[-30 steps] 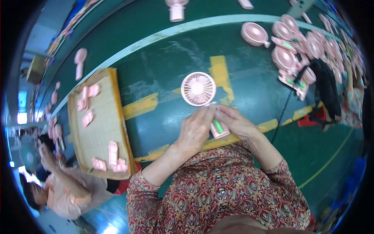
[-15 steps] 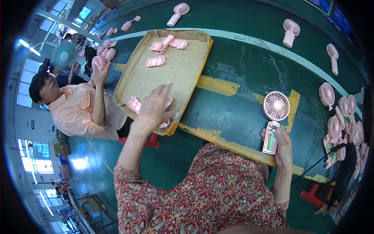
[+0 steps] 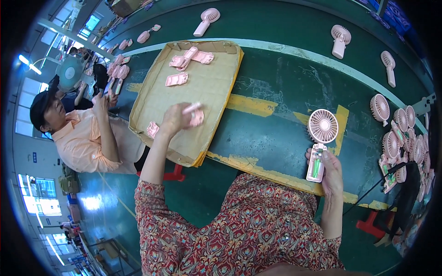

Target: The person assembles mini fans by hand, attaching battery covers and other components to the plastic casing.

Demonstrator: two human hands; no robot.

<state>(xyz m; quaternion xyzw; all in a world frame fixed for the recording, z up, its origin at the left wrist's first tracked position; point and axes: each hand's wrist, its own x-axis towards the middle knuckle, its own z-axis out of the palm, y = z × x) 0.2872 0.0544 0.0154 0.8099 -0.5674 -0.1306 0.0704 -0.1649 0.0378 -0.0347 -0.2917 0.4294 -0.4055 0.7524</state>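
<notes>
Fan point(image 3: 322, 133), pink and small, is in the right hand point(image 3: 332, 174), over the near part of the green counter point(image 3: 258, 140). Its round head points away from the person and sits past the fingers. Its handle point(image 3: 311, 171) is between the thumb and the fingertips: the thumb is on the right side, and the fingertips peek out on the left. These fingers are clamped on the handle. The handle is open, and a green tube point(image 3: 316, 166) shows inside it. I cannot tell if the fan touches the counter.

The left hand point(image 3: 174, 119) is over the cardboard tray point(image 3: 209, 87). Its fingers are together on a pink piece point(image 3: 191, 108), which is blurry and sticks out to the right. Just beside it is another pink piece point(image 3: 197, 118). More pink parts point(image 3: 177, 79) lie in the tray.

On the right, a pile of pink fans point(image 3: 392, 145) lies near a black cloth point(image 3: 406, 184). Past the pale line point(image 3: 294, 49) lie three fans, well apart. On the left is a person in an orange shirt point(image 3: 85, 138) and a dark cap.
</notes>
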